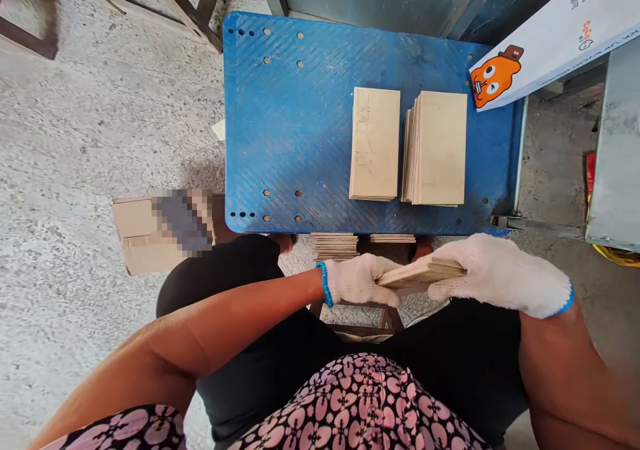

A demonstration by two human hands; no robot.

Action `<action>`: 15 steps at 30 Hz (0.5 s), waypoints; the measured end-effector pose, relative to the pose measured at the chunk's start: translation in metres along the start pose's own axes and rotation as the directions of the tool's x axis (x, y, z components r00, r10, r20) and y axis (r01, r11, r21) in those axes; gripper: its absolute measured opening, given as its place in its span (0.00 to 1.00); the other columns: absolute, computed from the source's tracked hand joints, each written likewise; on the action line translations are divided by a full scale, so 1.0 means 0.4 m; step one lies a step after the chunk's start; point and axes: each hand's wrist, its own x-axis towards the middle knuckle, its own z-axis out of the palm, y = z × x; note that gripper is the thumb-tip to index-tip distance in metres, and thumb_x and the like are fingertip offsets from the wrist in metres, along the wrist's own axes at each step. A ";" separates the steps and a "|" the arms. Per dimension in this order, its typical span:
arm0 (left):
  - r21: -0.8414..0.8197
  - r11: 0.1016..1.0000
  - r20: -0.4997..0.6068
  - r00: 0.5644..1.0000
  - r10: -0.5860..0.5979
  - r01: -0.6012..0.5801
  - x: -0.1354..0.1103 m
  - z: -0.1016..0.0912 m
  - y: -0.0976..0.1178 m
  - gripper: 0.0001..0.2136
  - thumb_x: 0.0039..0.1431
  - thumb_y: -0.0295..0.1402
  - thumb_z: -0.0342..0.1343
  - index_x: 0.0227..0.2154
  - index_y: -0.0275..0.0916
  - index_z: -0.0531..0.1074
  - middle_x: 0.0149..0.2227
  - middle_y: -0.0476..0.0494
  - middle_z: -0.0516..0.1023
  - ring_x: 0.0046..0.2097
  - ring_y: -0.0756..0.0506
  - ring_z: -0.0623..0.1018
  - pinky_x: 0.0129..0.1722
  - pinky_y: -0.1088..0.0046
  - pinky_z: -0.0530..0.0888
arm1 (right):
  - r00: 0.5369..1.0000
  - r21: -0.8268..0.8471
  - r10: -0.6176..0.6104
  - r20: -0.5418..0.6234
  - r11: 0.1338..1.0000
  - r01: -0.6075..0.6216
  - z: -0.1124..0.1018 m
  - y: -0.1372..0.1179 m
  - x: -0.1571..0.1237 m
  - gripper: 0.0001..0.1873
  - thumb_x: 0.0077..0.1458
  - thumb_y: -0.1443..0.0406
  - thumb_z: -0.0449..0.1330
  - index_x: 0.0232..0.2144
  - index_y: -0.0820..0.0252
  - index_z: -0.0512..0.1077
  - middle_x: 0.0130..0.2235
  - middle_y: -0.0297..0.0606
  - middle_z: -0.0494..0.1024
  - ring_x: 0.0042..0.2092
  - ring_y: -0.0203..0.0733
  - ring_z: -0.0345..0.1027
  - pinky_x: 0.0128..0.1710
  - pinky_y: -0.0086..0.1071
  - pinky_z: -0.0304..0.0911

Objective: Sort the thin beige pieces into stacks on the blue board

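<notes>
My left hand (361, 279), in a white knit glove with a blue cuff, is closed on the left end of a few thin wooden boards (423, 274). Gloved the same way, my right hand (505, 273) grips the right end of these boards. They are held nearly edge-on above my lap, in front of the blue table. On the table, a short stack of rectangular wooden boards (376, 145) lies beside a taller, slightly fanned stack (441, 149). How many boards are between my hands I cannot tell.
The blue plastic table (300, 123) has holes near its corners. A white carton (555, 43) with an orange cartoon juts over its right back corner. More boards (335, 245) are stacked below the front edge. Flattened cardboard (137, 227) lies on the floor at left, near wooden frames (170, 0).
</notes>
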 end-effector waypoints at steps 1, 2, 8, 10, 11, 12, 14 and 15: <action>0.163 0.987 0.031 0.999 -0.017 0.012 0.004 -0.011 0.003 0.30 0.46 0.42 0.66 0.55 0.42 0.72 0.45 0.46 0.80 0.43 0.41 0.79 0.40 0.72 0.73 | 1.000 -0.035 -0.024 0.009 0.999 0.024 0.012 -0.002 -0.003 0.15 0.50 0.52 0.65 0.40 0.44 0.79 0.31 0.29 0.80 0.31 0.39 0.72 0.28 0.28 0.55; 0.335 0.942 0.044 0.998 -0.049 0.032 0.007 -0.024 0.004 0.37 0.42 0.42 0.68 0.58 0.43 0.69 0.50 0.43 0.78 0.47 0.38 0.78 0.42 0.69 0.73 | 0.999 -0.084 -0.043 0.032 0.995 0.046 0.025 -0.005 -0.001 0.13 0.52 0.52 0.64 0.41 0.44 0.79 0.33 0.30 0.81 0.32 0.40 0.72 0.29 0.29 0.56; 0.780 0.546 -0.140 0.936 -0.323 0.305 0.013 -0.089 0.003 0.31 0.49 0.37 0.61 0.59 0.40 0.67 0.50 0.30 0.76 0.47 0.29 0.79 0.40 0.57 0.75 | 0.973 -0.449 0.145 0.180 0.892 -0.050 0.123 -0.022 0.076 0.10 0.57 0.57 0.62 0.37 0.57 0.76 0.38 0.45 0.80 0.39 0.55 0.75 0.33 0.36 0.61; 0.773 0.518 -0.184 0.911 -0.370 0.366 0.011 -0.099 0.000 0.30 0.49 0.36 0.60 0.58 0.41 0.68 0.49 0.30 0.76 0.46 0.29 0.79 0.39 0.56 0.75 | 0.970 -0.474 0.145 0.193 0.880 -0.037 0.158 -0.008 0.111 0.10 0.58 0.59 0.61 0.38 0.59 0.75 0.39 0.47 0.80 0.41 0.56 0.75 0.34 0.37 0.63; 0.771 0.516 -0.187 0.907 -0.378 0.374 0.011 -0.102 -0.002 0.29 0.50 0.35 0.60 0.57 0.41 0.68 0.49 0.30 0.76 0.45 0.29 0.79 0.39 0.56 0.75 | 0.973 -0.475 0.124 0.193 0.880 -0.018 0.176 0.004 0.127 0.10 0.58 0.60 0.60 0.39 0.59 0.75 0.40 0.47 0.80 0.42 0.56 0.76 0.35 0.37 0.63; 0.770 0.519 -0.183 0.908 -0.377 0.371 0.012 -0.105 -0.003 0.28 0.50 0.34 0.60 0.56 0.41 0.69 0.49 0.29 0.76 0.46 0.29 0.79 0.40 0.56 0.75 | 0.977 -0.476 0.101 0.188 0.880 0.000 0.195 0.018 0.144 0.10 0.59 0.61 0.60 0.41 0.59 0.75 0.41 0.47 0.80 0.43 0.55 0.76 0.36 0.37 0.64; 0.768 0.530 -0.172 0.914 -0.369 0.358 0.015 -0.107 -0.004 0.27 0.50 0.35 0.60 0.55 0.39 0.71 0.49 0.28 0.76 0.46 0.28 0.79 0.40 0.55 0.75 | 0.981 -0.481 0.073 0.179 0.876 0.023 0.231 0.044 0.174 0.11 0.60 0.61 0.59 0.43 0.59 0.74 0.42 0.47 0.79 0.43 0.54 0.76 0.37 0.37 0.65; 0.765 0.536 -0.172 0.915 -0.366 0.358 0.018 -0.108 -0.003 0.27 0.50 0.36 0.60 0.55 0.39 0.71 0.49 0.27 0.76 0.46 0.28 0.78 0.40 0.55 0.75 | 0.983 -0.486 0.069 0.168 0.874 0.022 0.248 0.055 0.188 0.13 0.61 0.60 0.59 0.45 0.59 0.73 0.43 0.48 0.79 0.44 0.54 0.76 0.38 0.37 0.66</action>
